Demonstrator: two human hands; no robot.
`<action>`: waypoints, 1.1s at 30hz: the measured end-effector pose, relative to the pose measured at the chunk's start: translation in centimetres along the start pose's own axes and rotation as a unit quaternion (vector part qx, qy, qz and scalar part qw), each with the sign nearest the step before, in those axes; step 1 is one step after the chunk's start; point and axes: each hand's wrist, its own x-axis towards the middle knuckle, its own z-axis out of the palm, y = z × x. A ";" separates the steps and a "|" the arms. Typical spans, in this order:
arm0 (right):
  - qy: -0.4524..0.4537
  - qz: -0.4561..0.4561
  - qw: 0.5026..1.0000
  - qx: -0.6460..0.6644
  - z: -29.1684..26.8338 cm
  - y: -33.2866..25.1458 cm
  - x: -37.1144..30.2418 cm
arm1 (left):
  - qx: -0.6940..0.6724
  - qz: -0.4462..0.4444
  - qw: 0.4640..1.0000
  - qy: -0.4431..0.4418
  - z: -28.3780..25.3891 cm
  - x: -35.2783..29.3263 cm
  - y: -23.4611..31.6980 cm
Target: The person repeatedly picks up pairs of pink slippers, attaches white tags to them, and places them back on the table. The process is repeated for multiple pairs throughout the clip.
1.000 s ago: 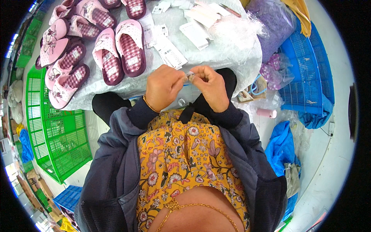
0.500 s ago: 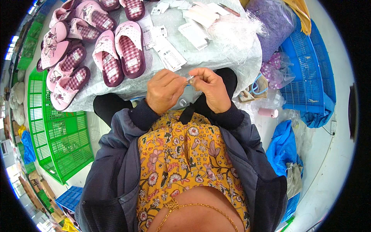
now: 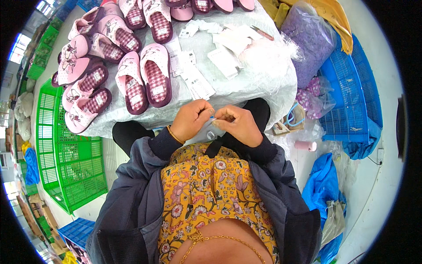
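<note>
My left hand (image 3: 191,121) and my right hand (image 3: 241,125) meet just past the table's near edge, above my lap. Both are closed, thumbs pressed to fingers, on a small pale, partly see-through piece whose kind I cannot make out. On the table (image 3: 246,90), covered in clear plastic, a pair of pink slippers lies to the left of my hands: a left slipper (image 3: 135,90) and a right slipper (image 3: 157,81), both with checked insoles. Beyond my left hand lies a sheet of printed labels (image 3: 198,83).
More pink slippers (image 3: 83,64) crowd the table's left side. White papers (image 3: 224,61) and a pen-like reddish tool (image 3: 263,33) lie at its far side. Green crates (image 3: 72,163) stand left, blue crates (image 3: 347,83) and a purple bagged bundle (image 3: 307,39) right. A pink roll (image 3: 305,145) lies on the floor.
The view has shifted, so the table and slippers appear lower. My hands have drawn slightly apart, their fingertips still pinched, and a bracelet now shows at my left wrist.
</note>
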 end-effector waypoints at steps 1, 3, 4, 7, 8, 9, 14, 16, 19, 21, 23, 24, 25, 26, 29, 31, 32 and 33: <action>-0.003 -0.040 0.999 -0.027 -0.2 0.0 0.0 | 0.001 0.010 1.000 0.022 0.1 0.1 -0.2; 0.024 -0.137 0.986 -0.088 -0.4 0.2 0.3 | 0.010 0.009 1.000 0.016 -0.1 0.1 0.3; 0.054 -0.193 0.972 -0.121 -0.5 0.4 0.6 | 0.014 0.007 1.000 0.013 -0.3 0.1 0.7; 0.072 -0.135 0.986 -0.064 -0.1 -0.5 0.5 | 0.007 0.033 0.999 0.021 0.2 0.3 1.3; 0.065 -0.078 0.995 -0.019 0.1 -0.9 0.3 | 0.005 0.031 0.999 0.026 0.3 0.4 1.3; 0.073 -0.073 0.995 -0.006 0.1 -0.8 0.4 | 0.001 0.030 0.999 0.029 0.5 0.5 1.2; 0.109 -0.048 0.993 0.009 0.0 -0.6 0.3 | 0.077 0.075 0.991 0.082 -1.4 2.8 1.9; 0.113 -0.068 0.991 0.006 -0.1 0.3 0.4 | 0.122 0.087 0.981 0.121 -4.1 4.7 1.2; 0.111 -0.086 0.990 0.006 -0.3 1.0 0.6 | 0.230 0.093 0.959 0.140 -6.8 7.1 0.7; 0.111 -0.107 0.988 -0.014 -0.5 0.8 0.5 | 0.294 0.107 0.942 0.119 -8.1 9.0 0.5; 0.092 -0.134 0.985 -0.048 -0.9 0.6 0.6 | 0.339 0.132 0.924 0.120 -9.2 11.2 -0.7; 0.089 -0.166 0.980 -0.069 -1.0 0.7 0.8 | 0.352 0.136 0.916 0.133 -9.7 12.3 -1.0; 0.088 -0.196 0.973 -0.090 -1.1 0.8 0.8 | 0.379 0.123 0.907 0.135 -10.1 13.7 -1.4; 0.082 -0.187 0.976 -0.081 -1.3 0.3 0.6 | 0.395 0.104 0.906 0.113 -10.7 15.2 -1.4; 0.088 -0.161 0.982 -0.039 -1.9 0.8 0.2 | 0.377 0.112 0.918 0.045 -9.5 17.5 -0.8; 0.087 -0.152 0.984 -0.031 -2.3 1.1 0.1 | 0.342 0.146 0.928 -0.009 -7.8 17.6 -0.1; 0.085 -0.144 0.986 -0.021 -2.4 1.5 0.0 | 0.355 0.095 0.930 -0.006 -6.8 17.5 0.0; 0.083 -0.139 0.987 -0.012 -2.5 1.7 0.0 | 0.347 0.066 0.935 -0.001 -6.3 17.6 -0.3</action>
